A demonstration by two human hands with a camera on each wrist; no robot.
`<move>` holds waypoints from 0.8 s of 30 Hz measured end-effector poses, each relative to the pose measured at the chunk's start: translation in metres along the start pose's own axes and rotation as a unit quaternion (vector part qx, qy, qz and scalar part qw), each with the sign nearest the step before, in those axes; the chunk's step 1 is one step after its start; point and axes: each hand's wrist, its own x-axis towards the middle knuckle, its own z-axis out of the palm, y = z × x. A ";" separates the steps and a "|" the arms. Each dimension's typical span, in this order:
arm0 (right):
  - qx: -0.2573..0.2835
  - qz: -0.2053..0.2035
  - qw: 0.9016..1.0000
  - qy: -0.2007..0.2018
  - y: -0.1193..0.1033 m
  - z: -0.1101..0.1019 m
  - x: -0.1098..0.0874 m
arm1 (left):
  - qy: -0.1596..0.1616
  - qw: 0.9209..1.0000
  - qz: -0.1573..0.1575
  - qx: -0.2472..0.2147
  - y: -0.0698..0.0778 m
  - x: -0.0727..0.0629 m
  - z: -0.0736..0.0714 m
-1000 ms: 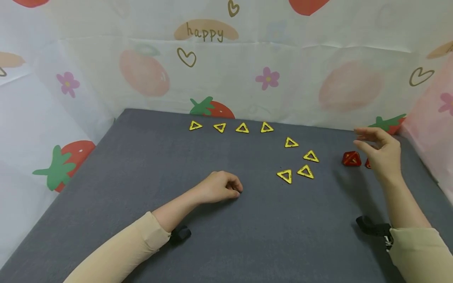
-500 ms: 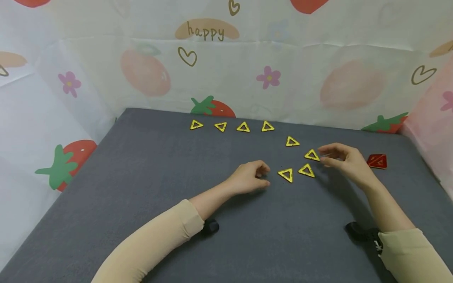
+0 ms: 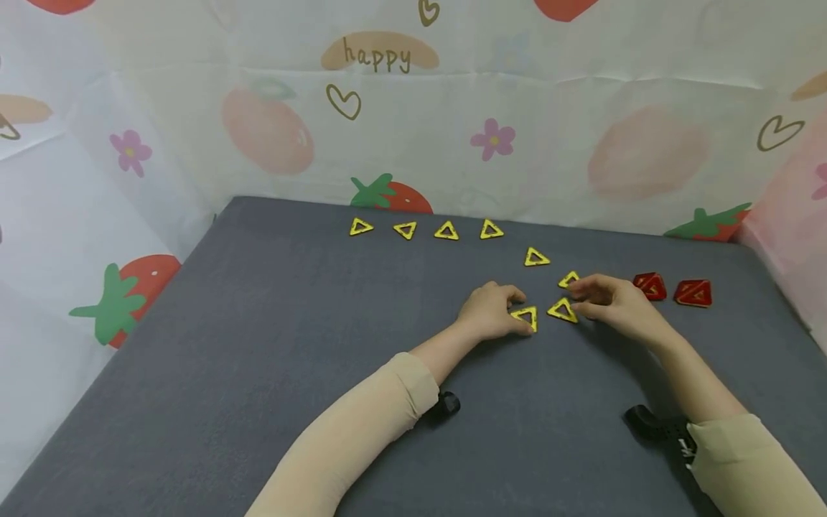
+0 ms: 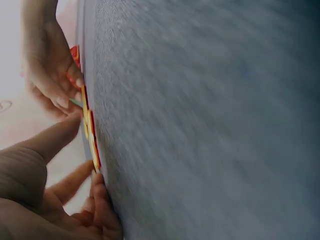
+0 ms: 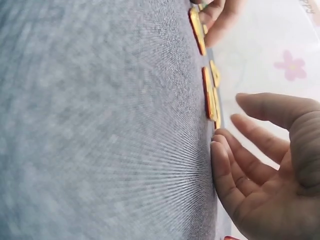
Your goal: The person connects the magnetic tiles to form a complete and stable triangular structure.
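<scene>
The left hand (image 3: 492, 313) has thumb and fingers parted around a flat yellow triangle (image 3: 534, 319), a hollow frame with red edging. The right hand (image 3: 617, 309), likewise spread, is beside a second triangle (image 3: 561, 315). Beyond, more yellow triangles (image 3: 493, 235) and red pieces (image 3: 693, 293) lie on the grey desk (image 3: 310, 345).

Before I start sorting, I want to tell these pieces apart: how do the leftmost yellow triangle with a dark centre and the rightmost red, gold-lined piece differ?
The leftmost yellow triangle has three sides; the rightmost red piece looks four-sided. In the head view, the red piece appears larger than the yellow triangle. Both rest on the dark grey table.
</scene>
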 end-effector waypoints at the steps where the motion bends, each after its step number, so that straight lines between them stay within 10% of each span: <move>1: -0.006 0.001 1.000 -0.001 0.000 0.000 0.000 | 0.005 1.000 -0.011 0.025 0.004 0.000 0.002; 24: -0.058 -0.013 0.998 -0.002 0.002 0.005 0.004 | 0.034 0.995 -0.066 0.074 0.020 -0.001 0.012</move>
